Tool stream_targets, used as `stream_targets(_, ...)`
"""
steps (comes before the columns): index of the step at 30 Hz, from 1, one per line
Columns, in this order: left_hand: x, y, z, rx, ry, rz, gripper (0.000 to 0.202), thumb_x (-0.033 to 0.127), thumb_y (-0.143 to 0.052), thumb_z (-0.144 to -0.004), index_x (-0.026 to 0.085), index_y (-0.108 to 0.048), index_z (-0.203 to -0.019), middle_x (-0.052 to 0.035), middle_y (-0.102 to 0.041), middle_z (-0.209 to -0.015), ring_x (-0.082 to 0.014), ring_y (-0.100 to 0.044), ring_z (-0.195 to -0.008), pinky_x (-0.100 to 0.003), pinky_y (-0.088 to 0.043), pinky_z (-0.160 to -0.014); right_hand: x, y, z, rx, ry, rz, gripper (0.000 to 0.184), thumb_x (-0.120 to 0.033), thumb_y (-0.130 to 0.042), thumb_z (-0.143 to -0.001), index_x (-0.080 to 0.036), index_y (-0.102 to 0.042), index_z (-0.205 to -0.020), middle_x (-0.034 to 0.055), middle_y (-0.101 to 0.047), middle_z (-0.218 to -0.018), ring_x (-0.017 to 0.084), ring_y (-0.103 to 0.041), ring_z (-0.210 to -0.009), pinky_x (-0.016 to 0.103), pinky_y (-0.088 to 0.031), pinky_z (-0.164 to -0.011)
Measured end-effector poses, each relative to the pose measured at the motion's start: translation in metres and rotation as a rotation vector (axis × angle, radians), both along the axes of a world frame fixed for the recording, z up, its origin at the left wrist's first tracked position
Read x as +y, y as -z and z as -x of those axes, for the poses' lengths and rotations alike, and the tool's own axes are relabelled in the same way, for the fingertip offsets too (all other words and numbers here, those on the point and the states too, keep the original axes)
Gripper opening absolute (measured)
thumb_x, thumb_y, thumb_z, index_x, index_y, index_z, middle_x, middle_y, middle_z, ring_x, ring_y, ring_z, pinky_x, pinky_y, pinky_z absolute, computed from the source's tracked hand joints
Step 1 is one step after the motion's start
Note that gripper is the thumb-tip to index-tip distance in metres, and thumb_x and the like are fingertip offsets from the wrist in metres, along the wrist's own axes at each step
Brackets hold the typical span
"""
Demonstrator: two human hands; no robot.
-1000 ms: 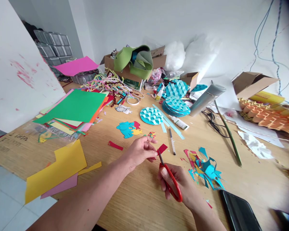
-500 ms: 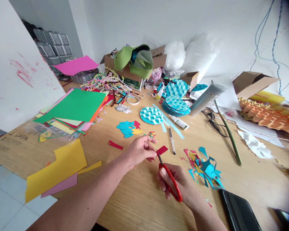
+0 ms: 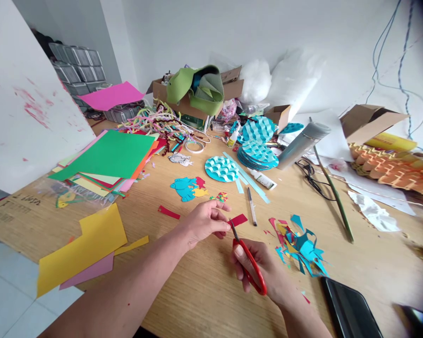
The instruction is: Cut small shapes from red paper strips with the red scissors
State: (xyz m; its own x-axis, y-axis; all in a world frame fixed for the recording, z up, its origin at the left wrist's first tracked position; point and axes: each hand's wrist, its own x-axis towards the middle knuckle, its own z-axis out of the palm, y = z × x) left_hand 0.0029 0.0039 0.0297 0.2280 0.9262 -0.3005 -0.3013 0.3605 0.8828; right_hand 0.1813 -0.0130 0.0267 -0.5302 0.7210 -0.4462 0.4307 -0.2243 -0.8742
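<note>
My right hand [image 3: 255,265] is wrapped round the red handles of a pair of scissors [image 3: 256,270], whose blades point up and to the left. Between thumb and fingers, my left hand [image 3: 209,218] pinches the end of a red paper strip [image 3: 238,219]. The blade tips are at that strip, close to my left fingertips. Another red paper strip [image 3: 168,212] lies on the table left of my left hand. Beyond my hands sit blue, red and yellow paper fish [image 3: 185,188], beside tiny coloured paper bits [image 3: 221,196].
A pen [image 3: 252,206] and glue bottle [image 3: 263,179] lie ahead. Paper scraps [image 3: 305,249] and a phone [image 3: 350,307] are on the right. Yellow paper [image 3: 86,249] and a stack of coloured sheets [image 3: 109,152] lie left. Blue wavy discs [image 3: 221,168] stand farther back.
The red strip at the scissors has shifted very slightly to the right. My hands and the scissors are almost where they were.
</note>
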Motion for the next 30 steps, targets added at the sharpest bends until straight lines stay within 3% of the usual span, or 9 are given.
stream_targets(30, -0.0001, 0.0020, 0.0003, -0.047, -0.015, 0.000, 0.042, 0.016, -0.070, -0.061, 0.013, -0.056, -0.101, 0.0017, -0.059, -0.068, -0.0091, -0.056, -0.055, -0.025, -0.047, -0.056, 0.0001, -0.0002, 0.0011, 0.013, 0.015, 0.005, 0.056, -0.071, -0.054, -0.074, -0.017, -0.045, -0.065, -0.0023, -0.055, -0.050, 0.006, -0.050, -0.034, 0.015, -0.030, -0.034)
